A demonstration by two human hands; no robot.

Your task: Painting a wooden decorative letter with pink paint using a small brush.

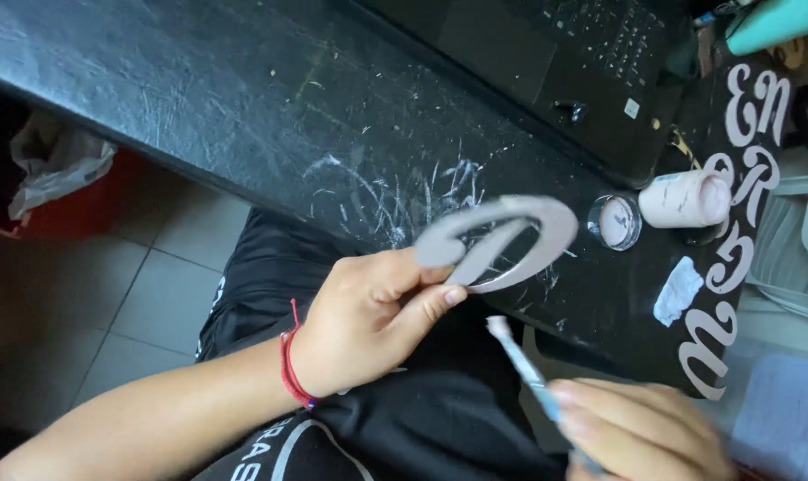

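Note:
My left hand [373, 316], a red cord around its wrist, pinches one end of a pale pink cut-out letter [502, 242] and holds it up in front of the black table's edge. Low on the right, my right hand [640, 432] grips a thin light-blue brush [521, 358] whose pale tip points up toward the letter without touching it. Both the brush and that hand are blurred. Beyond the letter, on the table, sits a small open paint lid [615, 222] and a pink paint bottle [684, 199] lying on its side.
A scratched black table [243, 98] smeared with white paint carries a dark laptop [582, 62]. Several more pink cut-out letters [742, 187] lie in a row at the right end, near a white paint smear [678, 290]. Tiled floor and a red bin [56, 191] lie left.

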